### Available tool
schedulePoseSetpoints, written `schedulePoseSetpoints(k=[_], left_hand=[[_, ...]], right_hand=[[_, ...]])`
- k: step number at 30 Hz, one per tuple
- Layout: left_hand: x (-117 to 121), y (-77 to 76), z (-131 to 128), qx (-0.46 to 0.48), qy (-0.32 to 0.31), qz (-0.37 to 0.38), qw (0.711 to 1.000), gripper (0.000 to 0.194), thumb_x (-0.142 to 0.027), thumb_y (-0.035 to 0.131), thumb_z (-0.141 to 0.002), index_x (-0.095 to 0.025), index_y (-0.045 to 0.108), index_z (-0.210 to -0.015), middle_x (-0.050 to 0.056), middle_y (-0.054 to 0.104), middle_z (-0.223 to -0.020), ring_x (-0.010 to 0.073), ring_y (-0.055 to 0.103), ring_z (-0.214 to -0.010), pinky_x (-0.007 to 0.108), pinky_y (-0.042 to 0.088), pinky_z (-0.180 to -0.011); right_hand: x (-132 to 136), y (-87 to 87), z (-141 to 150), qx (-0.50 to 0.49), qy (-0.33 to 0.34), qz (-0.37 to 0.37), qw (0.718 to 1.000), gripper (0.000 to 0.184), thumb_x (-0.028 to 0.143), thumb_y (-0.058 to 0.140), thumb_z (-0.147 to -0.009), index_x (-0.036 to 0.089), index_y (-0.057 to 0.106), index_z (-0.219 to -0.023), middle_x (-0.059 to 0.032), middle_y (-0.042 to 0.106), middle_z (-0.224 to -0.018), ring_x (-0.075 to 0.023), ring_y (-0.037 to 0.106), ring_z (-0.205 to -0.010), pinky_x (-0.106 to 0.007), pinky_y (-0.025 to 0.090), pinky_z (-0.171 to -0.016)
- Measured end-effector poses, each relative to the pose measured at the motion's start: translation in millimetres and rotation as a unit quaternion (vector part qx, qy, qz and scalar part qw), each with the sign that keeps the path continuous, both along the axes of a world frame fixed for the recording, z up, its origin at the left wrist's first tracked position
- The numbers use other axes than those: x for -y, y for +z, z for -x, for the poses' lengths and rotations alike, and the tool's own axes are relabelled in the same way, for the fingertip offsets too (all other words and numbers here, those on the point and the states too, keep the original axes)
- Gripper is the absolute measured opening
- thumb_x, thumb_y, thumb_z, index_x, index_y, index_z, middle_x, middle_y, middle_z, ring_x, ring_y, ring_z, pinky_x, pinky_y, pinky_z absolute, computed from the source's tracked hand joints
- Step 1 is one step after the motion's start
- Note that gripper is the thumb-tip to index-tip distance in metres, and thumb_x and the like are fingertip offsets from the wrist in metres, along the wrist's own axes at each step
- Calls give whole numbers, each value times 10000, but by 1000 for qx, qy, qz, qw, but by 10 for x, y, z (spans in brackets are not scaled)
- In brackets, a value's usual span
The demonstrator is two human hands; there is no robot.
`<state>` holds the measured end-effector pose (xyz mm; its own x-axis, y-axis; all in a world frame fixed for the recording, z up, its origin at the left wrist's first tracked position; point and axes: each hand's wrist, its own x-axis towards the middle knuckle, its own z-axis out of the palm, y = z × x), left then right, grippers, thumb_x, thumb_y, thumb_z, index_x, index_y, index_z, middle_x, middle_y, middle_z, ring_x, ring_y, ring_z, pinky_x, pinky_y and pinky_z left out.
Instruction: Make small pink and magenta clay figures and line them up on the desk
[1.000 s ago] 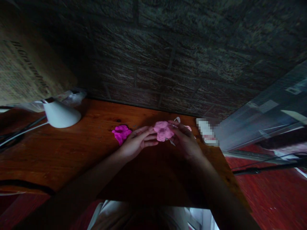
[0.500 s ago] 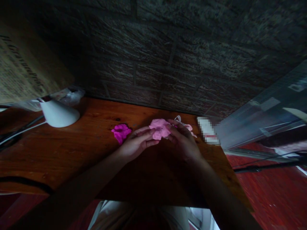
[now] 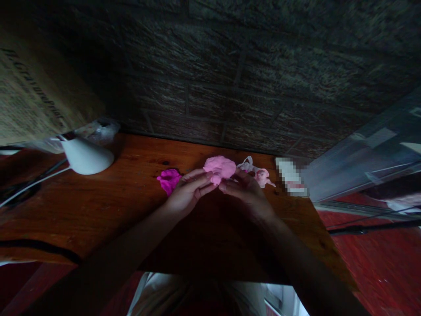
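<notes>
Between my two hands is a lump of light pink modelling clay (image 3: 221,166), rounded on top with a small knob at its lower edge. My left hand (image 3: 186,191) grips its left side, thumb and fingers close to the knob. On the right side my right hand (image 3: 248,191) holds it, the thumb just beneath the clay. A magenta clay piece (image 3: 169,180) with a ragged outline lies on the table left of my left hand. Behind my right hand lies a crumpled pale pink and white piece (image 3: 262,176), its material hard to make out.
The wooden table (image 3: 131,188) meets a dark brick wall (image 3: 204,96). A white lamp base (image 3: 87,156) with a cable stands at left, near a printed brown paper bag (image 3: 39,87). A blurred white box (image 3: 292,176) lies near the right edge, beside a translucent panel (image 3: 358,153).
The pink clay has been tilted, so its top looks smoother and the knob faces me. My right fingers moved from its upper edge to its side. The view has shifted slightly.
</notes>
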<state>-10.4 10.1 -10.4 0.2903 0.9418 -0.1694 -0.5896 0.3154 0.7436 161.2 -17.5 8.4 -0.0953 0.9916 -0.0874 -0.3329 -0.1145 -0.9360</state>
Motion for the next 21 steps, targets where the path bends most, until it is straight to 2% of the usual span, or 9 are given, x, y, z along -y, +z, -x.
schedulePoseSetpoints(k=[4,8,11,15,18,21], left_hand=[[4,9,0,-10,-4,14,1000,162,-187,871,-729,-190,759,-846,11,808,-906,154,767,-862,288,626,-845],[19,40,-3,-15,-17,32,999,172,-195,886,-723,-188,775,-854,20,798,-931,151,746,-895,272,610,-837],[-9,68,20,-6,-9,58,998,247,-284,937,-685,-204,769,-846,3,777,-914,119,713,-854,213,571,-748],[-67,88,74,-17,-57,89,994,337,-437,942,-679,-197,721,-766,-1,712,-777,107,640,-698,221,504,-636],[-73,104,90,-27,-66,91,993,368,-395,988,-600,-198,727,-768,-10,697,-752,102,626,-686,219,493,-634],[-46,124,70,-44,-30,85,995,399,-328,1016,-522,-190,756,-792,-11,708,-773,86,618,-677,196,480,-613]], right_hand=[[-1,-106,34,42,15,-39,998,433,271,946,-640,306,754,-1026,17,787,-1048,-197,723,-964,-402,560,-974],[-26,-162,44,68,-3,-83,994,379,334,926,-674,308,773,-1020,6,799,-1078,-224,726,-1052,-444,540,-1043],[-39,-159,34,83,-14,-97,992,336,310,925,-678,306,786,-983,9,814,-1042,-221,737,-1029,-452,554,-1037],[-39,-151,19,82,-10,-94,992,317,275,930,-673,310,798,-959,18,823,-1010,-214,751,-995,-444,585,-991],[-35,-146,15,87,-1,-101,991,314,274,933,-668,307,801,-952,17,824,-1015,-215,753,-996,-450,582,-1005],[-31,-132,24,99,-3,-111,989,320,290,928,-674,305,800,-967,12,823,-1029,-222,749,-1009,-447,580,-1002]])
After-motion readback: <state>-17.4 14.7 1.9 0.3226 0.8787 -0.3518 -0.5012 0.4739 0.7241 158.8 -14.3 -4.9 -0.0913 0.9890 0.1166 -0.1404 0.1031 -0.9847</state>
